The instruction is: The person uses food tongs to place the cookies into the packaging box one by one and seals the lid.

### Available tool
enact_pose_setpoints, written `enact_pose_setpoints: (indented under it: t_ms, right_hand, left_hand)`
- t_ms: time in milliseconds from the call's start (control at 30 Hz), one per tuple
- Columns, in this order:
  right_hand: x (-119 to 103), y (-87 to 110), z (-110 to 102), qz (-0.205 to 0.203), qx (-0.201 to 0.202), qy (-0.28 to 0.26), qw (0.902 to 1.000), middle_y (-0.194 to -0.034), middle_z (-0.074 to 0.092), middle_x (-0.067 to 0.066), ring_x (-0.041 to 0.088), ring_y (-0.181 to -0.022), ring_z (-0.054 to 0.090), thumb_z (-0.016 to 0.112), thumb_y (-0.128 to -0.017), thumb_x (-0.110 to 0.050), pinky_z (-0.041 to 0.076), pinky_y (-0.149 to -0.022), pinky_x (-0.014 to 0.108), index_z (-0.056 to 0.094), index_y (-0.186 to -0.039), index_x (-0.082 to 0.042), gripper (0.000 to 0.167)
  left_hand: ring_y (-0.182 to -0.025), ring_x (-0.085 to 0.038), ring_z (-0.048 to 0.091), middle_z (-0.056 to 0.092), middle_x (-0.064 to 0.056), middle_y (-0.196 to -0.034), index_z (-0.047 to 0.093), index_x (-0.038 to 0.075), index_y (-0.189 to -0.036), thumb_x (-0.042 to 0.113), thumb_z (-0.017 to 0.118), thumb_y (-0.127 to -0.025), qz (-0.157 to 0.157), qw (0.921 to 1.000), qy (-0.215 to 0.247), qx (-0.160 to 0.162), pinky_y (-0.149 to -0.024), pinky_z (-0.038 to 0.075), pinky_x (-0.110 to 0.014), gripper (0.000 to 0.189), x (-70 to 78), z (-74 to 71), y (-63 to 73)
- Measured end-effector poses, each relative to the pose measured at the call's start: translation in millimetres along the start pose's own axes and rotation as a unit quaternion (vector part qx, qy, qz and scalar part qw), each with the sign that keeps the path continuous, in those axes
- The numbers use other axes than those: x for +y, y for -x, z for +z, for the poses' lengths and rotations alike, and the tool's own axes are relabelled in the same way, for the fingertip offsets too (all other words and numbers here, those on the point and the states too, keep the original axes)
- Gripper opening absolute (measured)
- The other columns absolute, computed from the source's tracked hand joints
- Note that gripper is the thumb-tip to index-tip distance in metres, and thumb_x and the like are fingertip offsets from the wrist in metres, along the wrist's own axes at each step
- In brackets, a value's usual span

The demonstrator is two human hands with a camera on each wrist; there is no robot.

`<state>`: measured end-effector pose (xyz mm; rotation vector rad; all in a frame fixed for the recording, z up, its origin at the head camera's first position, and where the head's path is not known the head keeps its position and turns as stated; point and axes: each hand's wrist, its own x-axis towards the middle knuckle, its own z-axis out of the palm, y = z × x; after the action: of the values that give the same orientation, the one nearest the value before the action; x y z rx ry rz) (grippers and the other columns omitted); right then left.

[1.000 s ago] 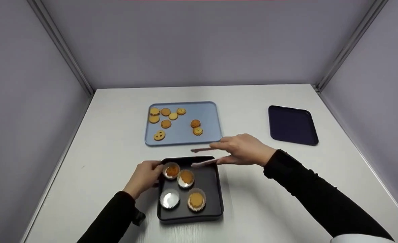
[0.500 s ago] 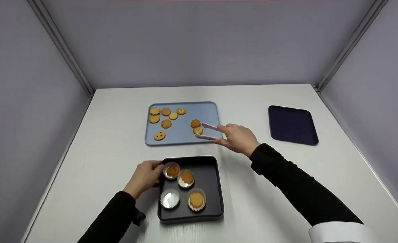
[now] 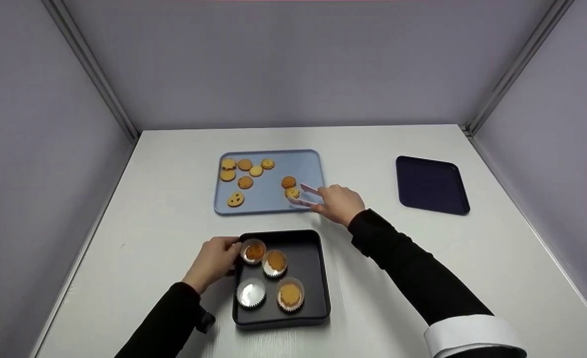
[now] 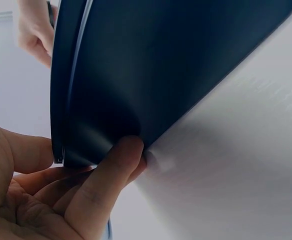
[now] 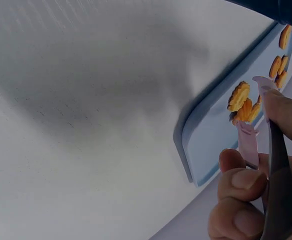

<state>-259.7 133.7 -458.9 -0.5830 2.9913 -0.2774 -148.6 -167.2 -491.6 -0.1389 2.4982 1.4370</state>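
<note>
My left hand (image 3: 213, 262) grips the far left corner of a deep black baking pan (image 3: 306, 268); in the left wrist view the thumb and fingers close around that corner. Several foil baking cups stand in the pan. One cup (image 3: 250, 293) shows a bare silver bottom, while another (image 3: 289, 295) holds a cookie. My right hand (image 3: 342, 204) holds pink-tipped tongs (image 5: 248, 142), their arms spread apart. The tips reach over the right part of a light blue tray (image 3: 268, 208), beside a ridged cookie (image 3: 292, 192) and a swirled cookie (image 3: 288, 182) that touch each other.
More cookies (image 3: 245, 182) lie across the left half of the blue tray. A dark purple tray (image 3: 433, 184) sits at the right of the white table (image 3: 164, 199). Grey panels (image 3: 293, 64) enclose the back and both sides.
My right hand has carried the tongs forward from over the pan to the blue tray, then slightly left toward the paired cookies. My left hand and the pan stay in place.
</note>
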Motion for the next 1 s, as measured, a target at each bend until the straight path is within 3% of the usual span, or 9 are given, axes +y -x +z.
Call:
enact_pose_setpoints:
  t_ms: [267, 500, 800, 1000]
  right_hand:
    - [1, -4.5, 7, 0.016, -0.017, 0.014, 0.9996, -0.099, 0.069, 0.015, 0.033, -0.089, 0.069, 0.067, -0.099, -0.044, 0.057, -0.076, 0.046, 0.069, -0.116, -0.004, 0.043]
    - [-1, -10.5, 7, 0.027, -0.032, 0.010, 0.9991, -0.104, 0.070, 0.016, 0.034, -0.094, 0.069, 0.063, -0.101, -0.043, 0.057, -0.080, 0.047, 0.068, -0.121, -0.004, 0.044]
    - [-10, -19.9, 6, 0.034, -0.029, 0.006, 0.9990, -0.102, 0.071, 0.017, 0.036, -0.095, 0.069, 0.067, -0.099, -0.043, 0.058, -0.080, 0.049, 0.069, -0.117, -0.003, 0.044]
    - [-11, -24.7, 9, 0.022, -0.014, 0.011, 0.9996, -0.101, 0.072, 0.017, 0.036, -0.093, 0.070, 0.068, -0.099, -0.038, 0.059, -0.079, 0.050, 0.071, -0.110, -0.003, 0.036]
  left_hand:
    - [-0.068, -0.017, 0.064, 0.063, -0.011, -0.081, 0.074, 0.006, -0.121, 0.015, 0.055, -0.105, 0.000, 1.0000, 0.000, -0.001, -0.061, 0.061, -0.032, 0.026, -0.3, -0.5, -0.6]
    - [-0.067, -0.015, 0.062, 0.062, -0.009, -0.079, 0.075, 0.006, -0.115, 0.015, 0.056, -0.104, 0.002, 1.0000, -0.005, 0.002, -0.060, 0.060, -0.031, 0.024, 0.7, -0.5, -1.7]
    - [-0.069, -0.017, 0.064, 0.064, -0.010, -0.083, 0.073, 0.006, -0.125, 0.016, 0.055, -0.105, 0.001, 1.0000, -0.003, -0.003, -0.062, 0.061, -0.033, 0.028, 0.7, -0.5, -0.9]
    - [-0.068, -0.016, 0.063, 0.064, -0.009, -0.082, 0.074, 0.007, -0.122, 0.016, 0.056, -0.105, 0.000, 1.0000, -0.009, -0.001, -0.061, 0.060, -0.032, 0.027, -1.0, -0.7, -1.3]
